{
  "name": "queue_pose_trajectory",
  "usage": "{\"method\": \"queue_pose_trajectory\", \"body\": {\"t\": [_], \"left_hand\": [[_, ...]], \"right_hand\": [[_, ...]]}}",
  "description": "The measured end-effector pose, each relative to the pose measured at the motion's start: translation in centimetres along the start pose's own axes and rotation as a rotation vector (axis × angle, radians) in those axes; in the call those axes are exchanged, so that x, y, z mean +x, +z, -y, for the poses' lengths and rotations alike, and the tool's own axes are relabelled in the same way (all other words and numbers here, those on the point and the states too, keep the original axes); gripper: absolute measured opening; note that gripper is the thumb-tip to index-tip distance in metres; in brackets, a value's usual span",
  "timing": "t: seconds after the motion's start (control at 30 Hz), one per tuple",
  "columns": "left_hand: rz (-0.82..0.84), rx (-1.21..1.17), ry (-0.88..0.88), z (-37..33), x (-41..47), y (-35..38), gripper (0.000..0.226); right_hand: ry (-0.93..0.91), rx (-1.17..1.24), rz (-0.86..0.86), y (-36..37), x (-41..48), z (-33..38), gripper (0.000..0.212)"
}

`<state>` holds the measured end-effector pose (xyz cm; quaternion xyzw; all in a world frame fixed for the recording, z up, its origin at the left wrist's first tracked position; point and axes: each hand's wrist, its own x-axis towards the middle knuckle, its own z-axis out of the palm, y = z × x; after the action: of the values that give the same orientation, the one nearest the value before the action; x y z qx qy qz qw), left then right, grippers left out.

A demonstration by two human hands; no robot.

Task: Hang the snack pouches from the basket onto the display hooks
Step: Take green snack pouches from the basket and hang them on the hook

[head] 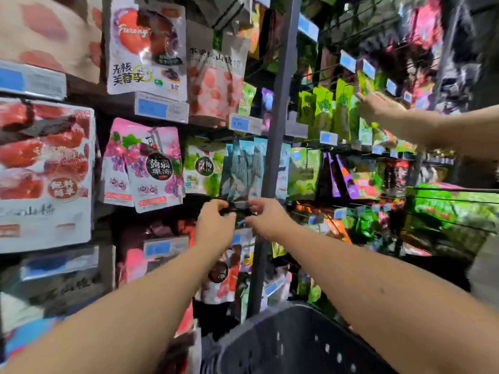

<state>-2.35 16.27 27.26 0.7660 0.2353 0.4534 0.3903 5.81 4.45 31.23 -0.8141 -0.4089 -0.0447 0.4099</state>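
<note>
Both hands meet at mid-height of the rack, just left of the grey upright post [278, 103]. The left hand [216, 225] and right hand [266, 220] each have fingers curled in a pinch on opposite ends of a dark strip, which appears to be the top edge of a snack pouch [237, 211]. Blur prevents confirming this. The strip lies level and runs left to right between the two grips, so neither hand is nearer. The left holds the left end and the right holds the right end. The pouch body appears to hang straight down from the strip with its long axis vertical and its face toward the person, but it cannot be separated from the stocked pouches behind it. The receiving display hook cannot be made out. Judging by its neighbours, it projects out of the rack toward the person, so the next move is likely a push away from the body, with the hang hole lined up on the hook tip. The basket [291, 344] sits low and near — directly under the right forearm. Another person's hand [378, 105] reaches to the green pouches [324, 112] at upper right, well apart.
</note>
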Motion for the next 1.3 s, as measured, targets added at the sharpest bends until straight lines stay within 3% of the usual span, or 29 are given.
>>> {"method": "queue_pose_trajectory", "body": {"t": [0.2,0.47,0.73,1.23,1.3], "left_hand": [[0.227,0.074,-0.044,0.6,-12.6,-1.1,0.017],[0.510,0.166,-0.071,3.1,-22.9,-1.2,0.025],[0.703,0.237,-0.041,5.9,-25.6,5.0,0.010],[1.318,0.577,0.117,11.9,-25.8,21.7,0.009],[1.422,0.634,0.152,12.8,-26.0,23.1,0.019]], "right_hand": [[0.171,-0.007,0.042,-1.1,-12.7,-2.8,0.045],[0.426,0.022,0.060,-0.2,-25.9,-6.7,0.047],[0.582,-0.032,0.056,0.9,-30.0,-13.9,0.038],[0.882,-0.077,0.204,5.8,-32.0,-30.4,0.032],[0.920,-0.071,0.228,6.3,-32.0,-31.8,0.036]]}}
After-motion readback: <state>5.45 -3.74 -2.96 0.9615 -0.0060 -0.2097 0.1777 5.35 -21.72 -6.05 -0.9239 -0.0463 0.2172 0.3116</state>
